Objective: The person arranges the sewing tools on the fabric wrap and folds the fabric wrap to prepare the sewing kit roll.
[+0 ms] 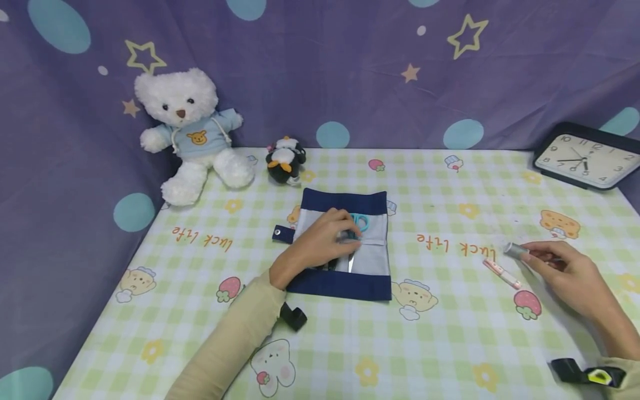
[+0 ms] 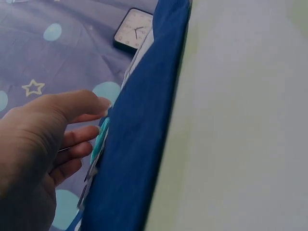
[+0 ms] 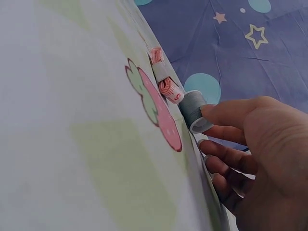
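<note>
right hand (image 3: 267, 154), grey white-rimmed spool (image 3: 192, 107)

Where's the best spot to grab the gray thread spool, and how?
Probably pinch the gray thread spool by its round sides near its right end, coming from the right. It's a cylinder with that end facing the right hand, and the pink strip lies on the near side, so the right seems clearer.

Before you, a white bear (image 1: 177, 97) in a blue hoodie (image 1: 196, 139) sat near a penguin plush (image 1: 286, 161), with a clock (image 1: 586, 160) far right and a purple curtain (image 1: 350, 83) behind.
</note>
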Demonstrator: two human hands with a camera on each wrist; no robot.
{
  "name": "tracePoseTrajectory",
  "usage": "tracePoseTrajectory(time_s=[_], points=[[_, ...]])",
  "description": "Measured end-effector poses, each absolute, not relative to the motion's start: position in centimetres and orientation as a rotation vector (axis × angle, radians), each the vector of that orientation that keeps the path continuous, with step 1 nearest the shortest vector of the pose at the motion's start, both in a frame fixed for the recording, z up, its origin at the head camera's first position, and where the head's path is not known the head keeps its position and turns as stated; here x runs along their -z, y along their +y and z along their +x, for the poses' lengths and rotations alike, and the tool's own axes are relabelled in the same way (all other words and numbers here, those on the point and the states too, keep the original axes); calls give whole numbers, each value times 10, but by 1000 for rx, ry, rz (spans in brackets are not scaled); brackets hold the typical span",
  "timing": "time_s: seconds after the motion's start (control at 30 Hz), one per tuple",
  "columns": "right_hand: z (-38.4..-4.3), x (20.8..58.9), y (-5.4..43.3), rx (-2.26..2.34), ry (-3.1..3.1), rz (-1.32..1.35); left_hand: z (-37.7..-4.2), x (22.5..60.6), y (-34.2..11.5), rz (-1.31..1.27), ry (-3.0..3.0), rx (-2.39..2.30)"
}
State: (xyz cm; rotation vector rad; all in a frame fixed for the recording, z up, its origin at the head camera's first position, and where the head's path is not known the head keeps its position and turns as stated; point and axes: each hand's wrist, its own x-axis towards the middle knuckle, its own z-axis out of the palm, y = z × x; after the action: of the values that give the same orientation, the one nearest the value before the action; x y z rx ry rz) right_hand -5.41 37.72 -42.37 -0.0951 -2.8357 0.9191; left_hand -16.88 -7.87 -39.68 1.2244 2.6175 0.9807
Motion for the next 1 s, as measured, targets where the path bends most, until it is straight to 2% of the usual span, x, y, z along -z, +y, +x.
tracePoseTrajectory(time_s=[0.5,1.0], points=[[-58,418,370,-998,-2784,-82,-170,403,-72,1312,2709,-878],[-73,403,329,-1048,-2833,89,-171,407,-67,1324,2719,-862]])
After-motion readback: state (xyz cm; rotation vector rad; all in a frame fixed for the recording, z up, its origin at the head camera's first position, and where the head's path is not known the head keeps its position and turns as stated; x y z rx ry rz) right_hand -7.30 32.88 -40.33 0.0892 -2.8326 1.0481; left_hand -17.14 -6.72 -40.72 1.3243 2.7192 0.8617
